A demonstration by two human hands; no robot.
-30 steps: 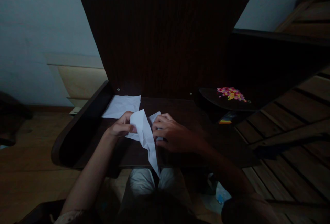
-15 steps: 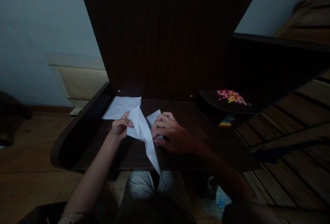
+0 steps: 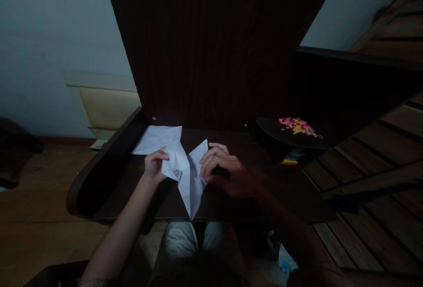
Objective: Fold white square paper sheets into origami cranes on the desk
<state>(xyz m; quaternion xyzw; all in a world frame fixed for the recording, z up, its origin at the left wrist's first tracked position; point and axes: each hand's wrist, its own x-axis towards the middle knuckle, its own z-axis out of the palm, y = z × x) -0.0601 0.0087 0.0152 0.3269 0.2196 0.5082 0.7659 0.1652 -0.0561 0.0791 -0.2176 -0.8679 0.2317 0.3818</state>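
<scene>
A creased, partly folded sheet of white paper (image 3: 185,170) is held above the front of the dark desk (image 3: 132,194). My left hand (image 3: 154,165) pinches its left side, thumb on top. At its right side, my right hand (image 3: 223,168) has curved fingers touching the paper; whether they grip it is hard to see in the dim light. One pointed flap hangs toward the desk's front edge, and another corner stands up near my right fingers. Behind my left hand, more white paper (image 3: 157,138) lies flat at the desk's back left.
Small pink, red and yellow pieces (image 3: 299,126) are heaped on a rounded shelf (image 3: 269,126) at right. Under it sits a small yellow-edged item (image 3: 290,161). A raised side panel (image 3: 102,159) bounds the desk at left, and a tall dark board (image 3: 211,58) stands behind.
The folded paper has opened wider on its right side, and its hanging point has swung left. My right hand has shifted slightly right, its fingers less wrapped over the paper.
</scene>
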